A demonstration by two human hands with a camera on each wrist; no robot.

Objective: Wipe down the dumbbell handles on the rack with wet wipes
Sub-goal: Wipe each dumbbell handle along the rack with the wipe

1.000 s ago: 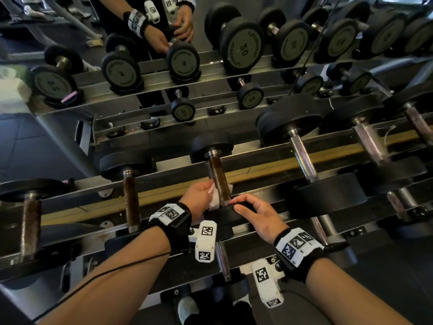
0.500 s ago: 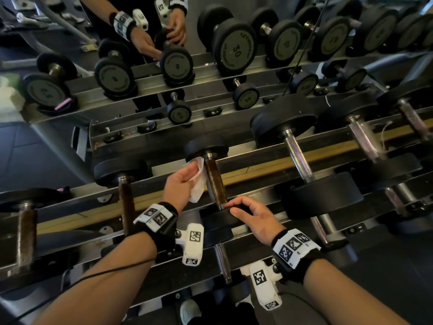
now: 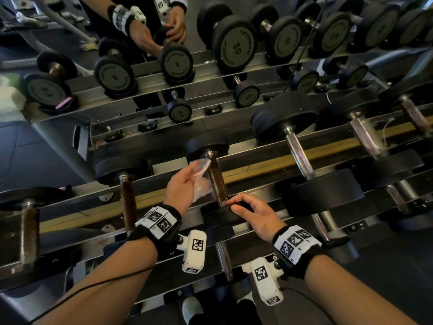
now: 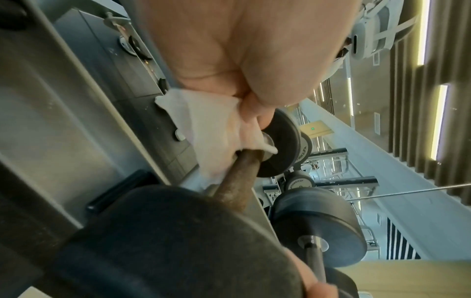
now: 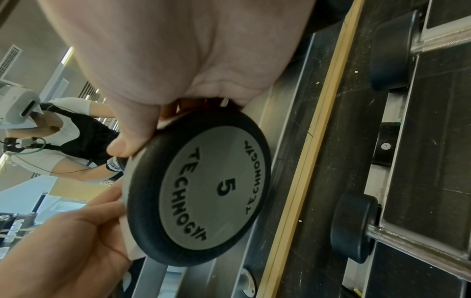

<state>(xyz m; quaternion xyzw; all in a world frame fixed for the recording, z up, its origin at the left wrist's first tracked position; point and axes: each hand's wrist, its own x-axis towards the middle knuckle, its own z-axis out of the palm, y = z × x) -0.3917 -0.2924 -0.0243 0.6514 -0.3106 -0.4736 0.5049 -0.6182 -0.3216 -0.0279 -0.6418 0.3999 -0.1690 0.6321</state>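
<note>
A small dumbbell with a rusty brown handle (image 3: 216, 179) lies across the rack rails in the middle of the head view. My left hand (image 3: 187, 181) holds a white wet wipe (image 3: 201, 174) just left of that handle. In the left wrist view the wipe (image 4: 211, 129) hangs from my pinching fingers and its lower edge touches the brown handle (image 4: 237, 179). My right hand (image 3: 250, 212) grips the rim of the near weight head (image 3: 218, 219). The right wrist view shows that head's face marked 5 (image 5: 203, 193) with my thumb (image 5: 130, 141) curled over its rim.
More dumbbells lie on the same rails: rusty-handled ones (image 3: 127, 202) to the left, bigger chrome-handled ones (image 3: 302, 158) to the right. A mirror behind the rack (image 3: 150, 146) reflects the dumbbells and my hands. A lower tier and my shoe (image 3: 191, 308) sit below.
My left hand has slid the wipe up the handle from its near end toward the far weight head and come off to the handle's left side. The right hand has stayed on the near head.
</note>
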